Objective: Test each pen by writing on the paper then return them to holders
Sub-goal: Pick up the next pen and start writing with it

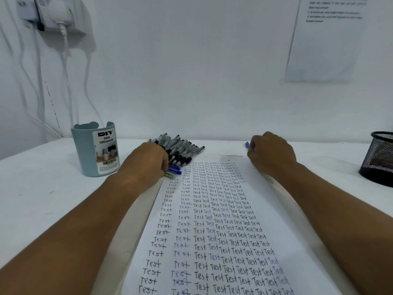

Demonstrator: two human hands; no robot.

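A long sheet of paper [221,220] covered in rows of the handwritten word "Test" runs down the middle of the white table. At its far left corner lies a heap of several black-capped pens [180,149]. My left hand [146,165] lies over the near side of the heap, fingers curled round a few blue pens [175,170] whose tips stick out to the right. My right hand [272,153] is at the paper's far right corner, fingers curled round a blue pen [247,144] whose end shows on the left.
A light blue desk organizer cup [94,149] stands at the left of the table. A black mesh holder [380,156] stands at the right edge. White cables and a plug [61,20] hang on the wall at the left; a printed sheet [327,39] is taped at the right.
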